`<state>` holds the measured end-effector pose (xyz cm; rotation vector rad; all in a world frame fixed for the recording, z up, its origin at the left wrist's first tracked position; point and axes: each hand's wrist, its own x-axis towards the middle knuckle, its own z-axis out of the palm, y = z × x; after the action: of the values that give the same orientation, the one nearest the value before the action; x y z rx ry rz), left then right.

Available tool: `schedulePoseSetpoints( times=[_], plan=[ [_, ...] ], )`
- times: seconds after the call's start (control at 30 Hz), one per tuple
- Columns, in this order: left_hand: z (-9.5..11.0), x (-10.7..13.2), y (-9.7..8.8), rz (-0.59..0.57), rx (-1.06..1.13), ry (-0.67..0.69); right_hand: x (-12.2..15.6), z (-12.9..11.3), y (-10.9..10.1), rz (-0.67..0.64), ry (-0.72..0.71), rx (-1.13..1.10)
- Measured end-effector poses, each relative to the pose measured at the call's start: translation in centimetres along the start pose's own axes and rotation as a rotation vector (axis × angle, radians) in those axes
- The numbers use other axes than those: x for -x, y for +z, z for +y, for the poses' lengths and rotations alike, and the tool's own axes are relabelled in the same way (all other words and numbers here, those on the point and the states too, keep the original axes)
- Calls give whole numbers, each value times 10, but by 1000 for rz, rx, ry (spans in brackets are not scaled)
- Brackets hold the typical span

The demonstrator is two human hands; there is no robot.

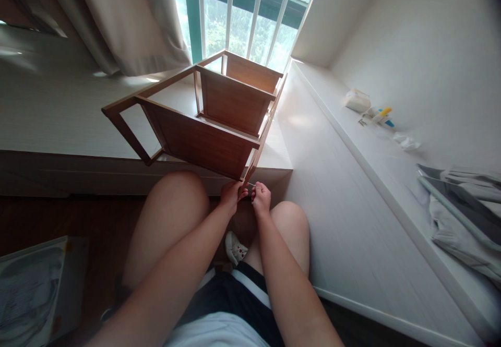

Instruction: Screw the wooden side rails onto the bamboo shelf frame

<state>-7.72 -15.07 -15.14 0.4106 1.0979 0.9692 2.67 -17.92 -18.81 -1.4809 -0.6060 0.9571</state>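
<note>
A brown wooden shelf unit [207,122] lies tipped on its side on a low white platform [58,117], its near corner hanging over the platform's edge. My left hand [231,194] grips that near corner of the frame with its fingers curled. My right hand [261,198] is closed just to the right of it, pinching a small thin metal piece [250,184] I cannot make out against the end of the frame's leg. Both hands sit between my bare knees.
A white ledge [352,143] runs along the right wall with small items [371,111] on it and grey cloth [462,206]. A curtain [129,18] and barred window are behind the shelf. A paper sheet [31,284] lies on the dark floor at left.
</note>
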Motion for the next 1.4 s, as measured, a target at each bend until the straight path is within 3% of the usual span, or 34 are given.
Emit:
schedulePoseSetpoints(
  times=[0.63,0.9,1.4],
  plan=[
    [-3,-2,-2,5,-3,19,-9,-3,4,-77,258,-244],
    [-3,-3,-1,8,-18,18,-11,-4,0,-19,184,-193],
    [-2,-2,-1,-4,-72,5,-4,2,-3,-62,-24,33]
  ],
)
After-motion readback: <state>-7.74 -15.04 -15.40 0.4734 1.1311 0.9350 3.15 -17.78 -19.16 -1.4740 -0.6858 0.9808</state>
